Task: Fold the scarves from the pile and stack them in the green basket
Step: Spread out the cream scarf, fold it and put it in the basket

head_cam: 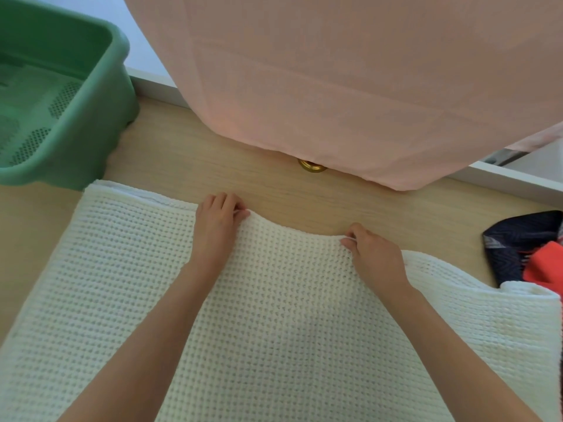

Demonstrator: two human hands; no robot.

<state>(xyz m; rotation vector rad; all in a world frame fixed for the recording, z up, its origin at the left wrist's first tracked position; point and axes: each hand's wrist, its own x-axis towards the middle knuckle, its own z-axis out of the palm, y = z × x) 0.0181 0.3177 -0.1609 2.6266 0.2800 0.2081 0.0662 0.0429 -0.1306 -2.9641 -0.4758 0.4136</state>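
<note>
A white knitted scarf (128, 293) lies spread wide across the wooden table (189, 156), reaching from the left to the right edge of the view. My left hand (217, 222) pinches its far edge near the middle. My right hand (370, 254) pinches the same far edge further right. Between the two hands the edge sags in a curve. The green basket (76, 114) stands at the far left, just beyond the scarf's far left corner; I see no scarf in the part of it that shows. At the right edge lies the pile: a dark patterned scarf (508, 248) and a red-orange one (545, 266).
A large pale pink cloth (335, 80) hangs over the back of the table, hiding what is behind it. A small brass-coloured round object (312, 167) peeks out under its lower edge. A white ledge (518, 178) runs along the table's far side.
</note>
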